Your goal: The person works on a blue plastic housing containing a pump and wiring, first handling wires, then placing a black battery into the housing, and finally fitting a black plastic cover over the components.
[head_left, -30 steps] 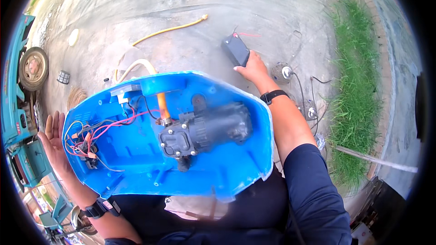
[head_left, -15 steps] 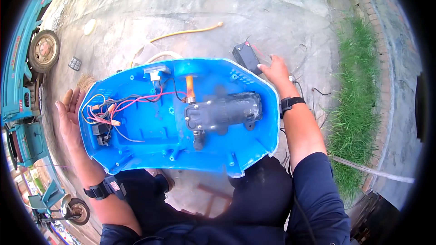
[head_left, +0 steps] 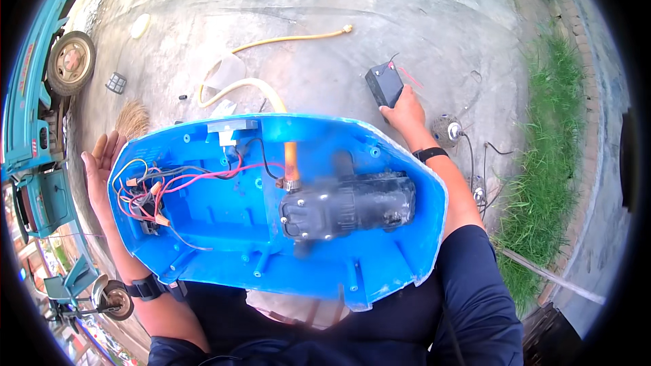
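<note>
A blue plastic housing (head_left: pixel 224 230) lies open side up across my lap. Inside it a black pump (head_left: pixel 346 207) joins an orange pipe stub (head_left: pixel 291 163), and red, black and yellow wires (head_left: pixel 196 177) bunch at the left end. Past its far right side, my right hand (head_left: pixel 407 114) grips a black rectangular battery (head_left: pixel 384 83), thumb on the near side; a red lead comes off its top. My left hand (head_left: pixel 100 169) is at the housing's left end, fingers stretched out and apart, partly hidden by the rim.
A yellow hose (head_left: pixel 291 38) curls on the concrete beyond the housing, near a straw broom (head_left: pixel 132 118). Black cables (head_left: pixel 485 169) lie right of my right arm, before a grass strip (head_left: pixel 539 183). A teal three-wheeled vehicle (head_left: pixel 41 81) stands at left.
The housing has shifted nearer to me, baring more hose and floor beyond it. My right hand has closed further around the battery. My left hand stays at the housing's left end.
</note>
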`<control>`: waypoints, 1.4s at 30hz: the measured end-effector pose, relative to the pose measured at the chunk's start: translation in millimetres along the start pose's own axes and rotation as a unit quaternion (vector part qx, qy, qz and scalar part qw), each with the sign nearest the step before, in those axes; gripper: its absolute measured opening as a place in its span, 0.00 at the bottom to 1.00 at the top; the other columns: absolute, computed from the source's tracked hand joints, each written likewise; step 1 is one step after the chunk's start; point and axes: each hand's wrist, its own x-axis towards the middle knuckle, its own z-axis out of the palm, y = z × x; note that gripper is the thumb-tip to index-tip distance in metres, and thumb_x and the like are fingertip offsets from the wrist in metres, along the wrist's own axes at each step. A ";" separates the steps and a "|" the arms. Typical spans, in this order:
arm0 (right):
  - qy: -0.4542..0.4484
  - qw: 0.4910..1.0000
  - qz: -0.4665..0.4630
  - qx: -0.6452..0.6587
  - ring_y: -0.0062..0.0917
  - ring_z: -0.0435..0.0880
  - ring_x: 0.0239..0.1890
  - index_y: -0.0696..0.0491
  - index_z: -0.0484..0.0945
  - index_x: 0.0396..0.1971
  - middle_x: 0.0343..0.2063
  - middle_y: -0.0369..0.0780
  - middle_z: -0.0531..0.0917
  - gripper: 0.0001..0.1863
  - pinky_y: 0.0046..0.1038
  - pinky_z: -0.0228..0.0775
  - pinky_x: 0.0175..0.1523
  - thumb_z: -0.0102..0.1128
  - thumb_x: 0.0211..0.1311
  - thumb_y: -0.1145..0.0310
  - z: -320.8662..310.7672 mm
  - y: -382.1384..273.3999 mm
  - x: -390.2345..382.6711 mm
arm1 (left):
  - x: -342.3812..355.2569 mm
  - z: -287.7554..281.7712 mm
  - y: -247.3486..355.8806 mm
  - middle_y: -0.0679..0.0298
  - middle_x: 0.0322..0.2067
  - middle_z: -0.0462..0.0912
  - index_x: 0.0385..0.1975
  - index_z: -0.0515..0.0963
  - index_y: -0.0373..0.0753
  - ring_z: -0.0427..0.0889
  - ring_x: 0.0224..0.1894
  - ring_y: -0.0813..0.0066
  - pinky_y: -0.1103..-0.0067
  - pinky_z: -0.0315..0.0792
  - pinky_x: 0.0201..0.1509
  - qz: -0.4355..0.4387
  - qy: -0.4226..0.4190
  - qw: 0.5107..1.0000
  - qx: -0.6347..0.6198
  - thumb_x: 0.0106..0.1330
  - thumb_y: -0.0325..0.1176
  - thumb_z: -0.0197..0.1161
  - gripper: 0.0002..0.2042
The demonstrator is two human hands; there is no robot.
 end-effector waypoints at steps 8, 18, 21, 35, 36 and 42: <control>-0.031 0.962 0.001 0.273 0.33 0.90 0.45 0.58 0.79 0.53 0.44 0.44 0.90 0.31 0.34 0.80 0.53 0.79 0.52 0.60 -11.4 38.7 2.0 | 4.1 -10.1 -1.2 0.40 0.72 0.67 0.72 0.64 0.27 0.66 0.76 0.53 0.60 0.63 0.80 0.009 -0.004 1.000 0.015 0.82 0.60 0.49 0.38; -0.017 0.877 -0.082 0.472 0.25 0.87 0.46 0.64 0.78 0.56 0.46 0.43 0.88 0.29 0.29 0.78 0.55 0.77 0.59 0.65 -143.8 58.1 -109.4 | -19.5 -16.1 15.3 0.41 0.71 0.69 0.73 0.63 0.26 0.69 0.75 0.53 0.63 0.62 0.78 0.033 -0.002 0.999 -0.023 0.83 0.58 0.47 0.37; 0.034 0.868 -0.134 0.477 0.25 0.86 0.49 0.66 0.76 0.59 0.49 0.45 0.87 0.32 0.29 0.77 0.59 0.77 0.59 0.65 -188.1 47.9 -155.3 | -35.0 -16.9 27.4 0.44 0.69 0.74 0.71 0.67 0.27 0.71 0.73 0.55 0.65 0.62 0.77 0.047 0.035 0.998 -0.038 0.83 0.57 0.48 0.35; 0.027 0.742 -0.321 0.588 0.32 0.86 0.57 0.66 0.74 0.64 0.57 0.47 0.85 0.27 0.36 0.76 0.67 0.58 0.74 0.61 -306.4 -46.7 -364.3 | -118.3 14.1 74.0 0.47 0.64 0.79 0.67 0.70 0.26 0.80 0.66 0.57 0.68 0.71 0.70 0.225 -0.181 0.947 -0.139 0.82 0.49 0.55 0.29; -0.009 0.730 -0.349 0.588 0.33 0.87 0.56 0.66 0.74 0.64 0.57 0.48 0.85 0.28 0.37 0.77 0.65 0.59 0.74 0.61 -299.3 -68.5 -377.2 | -124.9 17.6 74.5 0.47 0.64 0.79 0.67 0.70 0.26 0.80 0.66 0.57 0.68 0.72 0.69 0.219 -0.217 0.938 -0.160 0.82 0.50 0.57 0.30; -0.080 0.756 -0.370 0.534 0.28 0.88 0.50 0.68 0.72 0.65 0.52 0.48 0.85 0.38 0.27 0.80 0.58 0.68 0.59 0.59 -235.6 -207.6 -431.2 | -152.5 16.6 86.8 0.48 0.61 0.81 0.72 0.65 0.27 0.82 0.63 0.62 0.68 0.76 0.65 0.113 -0.330 0.915 -0.204 0.75 0.57 0.64 0.40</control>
